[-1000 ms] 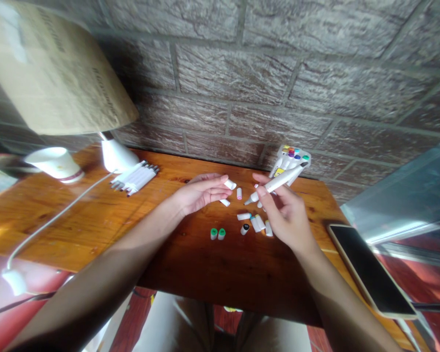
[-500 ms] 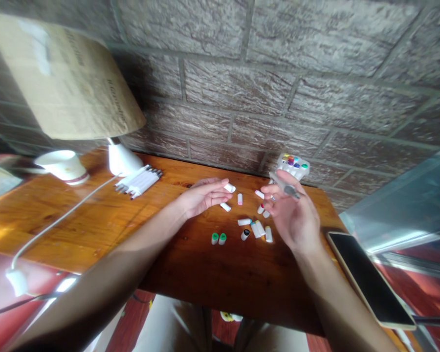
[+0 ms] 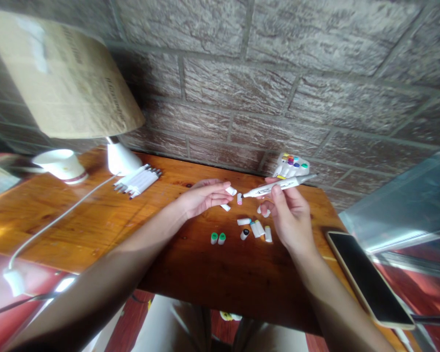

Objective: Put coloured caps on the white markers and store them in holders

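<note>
My right hand (image 3: 288,215) grips a white marker (image 3: 278,186) lying almost level, its uncapped tip pointing left. My left hand (image 3: 203,197) faces it with fingers stretched out, and a white cap (image 3: 231,190) sits at its fingertips; whether the fingers hold that cap I cannot tell. Several loose marker caps (image 3: 254,229) lie on the wooden table (image 3: 95,230) below the hands, among them two green caps (image 3: 217,238) and a pink one (image 3: 239,198).
A holder of coloured markers (image 3: 292,165) stands at the wall behind my right hand. A row of white uncapped markers (image 3: 138,181) lies by the lamp base (image 3: 121,157). A phone (image 3: 368,278) lies at the right edge, and a white cable (image 3: 58,215) crosses the left side.
My right hand turned the marker from a raised slant through a blurred swing to nearly level, tip toward my left hand. The left hand barely moved.
</note>
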Demonstrator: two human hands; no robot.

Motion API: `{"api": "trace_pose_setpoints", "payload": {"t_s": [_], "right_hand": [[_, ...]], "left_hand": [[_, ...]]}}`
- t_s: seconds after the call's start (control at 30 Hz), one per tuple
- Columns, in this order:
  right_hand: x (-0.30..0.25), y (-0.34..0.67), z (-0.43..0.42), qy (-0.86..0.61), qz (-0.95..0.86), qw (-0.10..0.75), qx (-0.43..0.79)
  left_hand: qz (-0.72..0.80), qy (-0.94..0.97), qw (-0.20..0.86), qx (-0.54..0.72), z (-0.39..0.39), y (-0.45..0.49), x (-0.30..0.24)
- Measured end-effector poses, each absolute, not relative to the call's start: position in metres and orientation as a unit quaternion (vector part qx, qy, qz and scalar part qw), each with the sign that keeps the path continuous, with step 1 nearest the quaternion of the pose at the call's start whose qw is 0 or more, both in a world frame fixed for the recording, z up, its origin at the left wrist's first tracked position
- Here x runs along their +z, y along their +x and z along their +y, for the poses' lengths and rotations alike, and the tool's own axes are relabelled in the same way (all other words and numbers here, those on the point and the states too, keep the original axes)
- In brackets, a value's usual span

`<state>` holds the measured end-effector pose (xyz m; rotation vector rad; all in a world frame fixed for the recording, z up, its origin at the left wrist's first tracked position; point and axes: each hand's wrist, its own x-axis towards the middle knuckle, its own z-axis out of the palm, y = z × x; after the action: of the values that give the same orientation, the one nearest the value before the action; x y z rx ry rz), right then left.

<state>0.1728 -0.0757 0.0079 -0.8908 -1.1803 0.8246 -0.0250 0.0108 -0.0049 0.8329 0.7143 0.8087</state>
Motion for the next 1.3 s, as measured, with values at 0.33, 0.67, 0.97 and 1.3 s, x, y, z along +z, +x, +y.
{"api": "trace_pose_setpoints", "payload": {"t_s": [0.33, 0.67, 0.97, 1.3], "right_hand": [[0.011, 0.163, -0.084, -0.413, -0.592, 0.625, 0.298], [0.014, 0.163, -0.085, -0.431, -0.585, 0.638, 0.255], [0.004, 0.167, -0.086, -0.449, -0.665, 0.568, 0.181], [0.009, 0.172, -0.089, -0.479, -0.654, 0.576, 0.102]], "left_hand": [[0.335, 0.383, 0.777, 0.369, 0.010, -0.024, -0.003], [0.330, 0.376, 0.780, 0.376, 0.009, -0.025, -0.002], [0.302, 0.389, 0.786, 0.375, 0.008, -0.025, -0.003], [0.318, 0.361, 0.782, 0.396, 0.009, -0.024, -0.001]]}}
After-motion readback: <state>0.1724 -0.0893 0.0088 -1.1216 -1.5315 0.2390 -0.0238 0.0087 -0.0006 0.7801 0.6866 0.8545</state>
